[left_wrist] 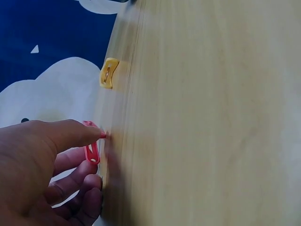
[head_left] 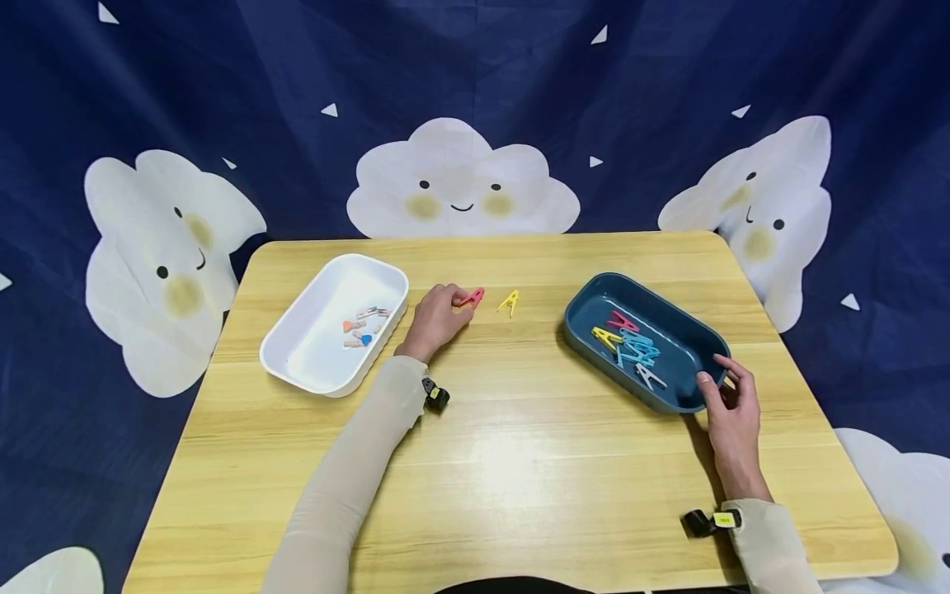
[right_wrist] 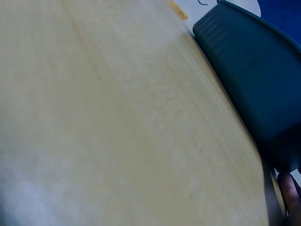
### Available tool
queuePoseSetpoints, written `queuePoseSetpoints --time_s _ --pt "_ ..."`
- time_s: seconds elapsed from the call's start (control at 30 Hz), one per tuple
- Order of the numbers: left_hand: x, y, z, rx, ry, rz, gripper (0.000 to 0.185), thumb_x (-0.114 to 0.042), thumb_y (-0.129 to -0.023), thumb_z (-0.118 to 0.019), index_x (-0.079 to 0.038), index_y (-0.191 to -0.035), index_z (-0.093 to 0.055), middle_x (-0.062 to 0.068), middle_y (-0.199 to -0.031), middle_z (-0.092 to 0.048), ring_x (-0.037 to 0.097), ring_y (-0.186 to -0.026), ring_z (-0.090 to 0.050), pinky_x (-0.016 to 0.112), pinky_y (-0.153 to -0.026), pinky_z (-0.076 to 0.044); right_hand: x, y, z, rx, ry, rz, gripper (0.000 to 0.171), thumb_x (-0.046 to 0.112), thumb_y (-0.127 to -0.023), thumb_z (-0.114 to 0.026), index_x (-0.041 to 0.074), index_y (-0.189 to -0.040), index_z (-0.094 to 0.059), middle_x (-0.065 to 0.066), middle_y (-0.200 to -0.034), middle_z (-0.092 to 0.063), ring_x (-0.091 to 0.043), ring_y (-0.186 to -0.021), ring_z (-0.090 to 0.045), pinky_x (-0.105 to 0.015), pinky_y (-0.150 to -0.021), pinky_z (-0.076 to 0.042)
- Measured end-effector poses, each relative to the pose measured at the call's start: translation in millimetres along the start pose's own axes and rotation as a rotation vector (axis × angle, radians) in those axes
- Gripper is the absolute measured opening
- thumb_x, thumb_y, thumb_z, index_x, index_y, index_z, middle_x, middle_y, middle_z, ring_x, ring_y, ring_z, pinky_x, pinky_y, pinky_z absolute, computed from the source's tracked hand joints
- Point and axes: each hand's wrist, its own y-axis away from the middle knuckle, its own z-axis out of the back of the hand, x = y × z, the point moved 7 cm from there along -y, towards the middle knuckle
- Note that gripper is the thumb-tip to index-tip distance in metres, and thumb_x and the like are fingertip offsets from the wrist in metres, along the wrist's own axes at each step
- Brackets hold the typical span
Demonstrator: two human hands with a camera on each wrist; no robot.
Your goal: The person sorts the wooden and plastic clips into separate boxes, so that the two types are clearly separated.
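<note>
My left hand (head_left: pixel 436 318) pinches a red plastic clothespin (head_left: pixel 475 297) between thumb and fingers at the table's far middle; in the left wrist view the red clothespin (left_wrist: pixel 92 151) is partly covered by the thumb. Just right of it a yellow clothespin (head_left: pixel 510 302) lies on the table. My right hand (head_left: pixel 733 421) grips the near right corner of a dark teal bin (head_left: pixel 686 330), thumb at the rim. Inside lie several plastic clothespins: a red one (head_left: pixel 622 320), a yellow one (head_left: pixel 607 337), blue ones (head_left: pixel 637 346) and a white one (head_left: pixel 650 377).
Left of my left forearm stands a white bin (head_left: pixel 297 351) holding several small wooden pegs (head_left: pixel 356 327), some with orange or blue parts. Both bins rest on a light wooden table (head_left: pixel 505 478). Behind the table hangs a dark blue curtain (head_left: pixel 297 49) with white clouds.
</note>
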Motion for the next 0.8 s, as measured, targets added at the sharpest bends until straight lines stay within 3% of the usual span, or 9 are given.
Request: queuePoseSetpoints --time_s 0.5,0.67,0.8 --pt "-3.4 0.6 -0.4 0.006 -0.059 -0.009 0.034 -0.022 -0.1 -0.075 -0.005 -0.129 -0.073 0.012 -0.119 -0.068 0.03 -0.108 -0.065 0.046 -0.102 -0.055 -2 0 1 0.007 0.02 -0.01 0.048 0.032 -0.109 -0.068 0.031 -0.156 -0.057 0.011 -0.152 -0.05 -0.007 -0.121 -0.052 -0.006 -0.092 -0.042" --pt "-16.8 -0.2 3.7 -0.016 -0.032 -0.052 0.032 -0.024 -0.101 -0.076 -0.006 -0.128 -0.074 0.011 -0.12 -0.069 0.029 -0.11 -0.066 0.046 -0.103 -0.056 -1 -1 1 0.006 0.026 -0.007 0.048 0.032 -0.109 -0.068 0.031 -0.156 -0.056 0.011 -0.152 -0.05 -0.007 -0.121 -0.052 -0.006 -0.092 -0.042" --pt "-36.7 0.9 5.7 -0.011 0.012 -0.081 0.032 -0.024 -0.102 -0.077 -0.007 -0.129 -0.074 0.01 -0.123 -0.069 0.029 -0.113 -0.066 0.047 -0.106 -0.055 -1 -1 1 0.005 0.023 -0.007 0.048 0.032 -0.109 -0.068 0.031 -0.156 -0.057 0.011 -0.152 -0.051 -0.007 -0.121 -0.053 -0.006 -0.091 -0.043"
